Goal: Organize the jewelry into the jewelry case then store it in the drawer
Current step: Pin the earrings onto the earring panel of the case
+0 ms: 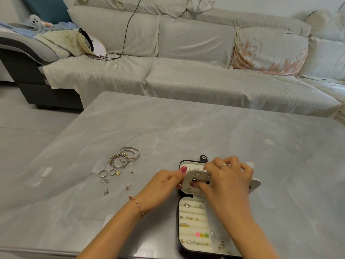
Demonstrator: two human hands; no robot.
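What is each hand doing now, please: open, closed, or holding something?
Left hand: pinches the left edge of the earring panel of the jewelry case.
Right hand: fingers curled over the same panel, gripping it.

Grey marbled surface (186, 131) with a black, cream-lined jewelry case (192, 221).
We see silver bangles (128, 156), pink, yellow and green studs (201, 234) in the case, red nail polish on the left hand (164, 186), a multicoloured braided bracelet (137, 206), and a pale grey sofa (186, 53) with one peach floral cushion (268, 51).
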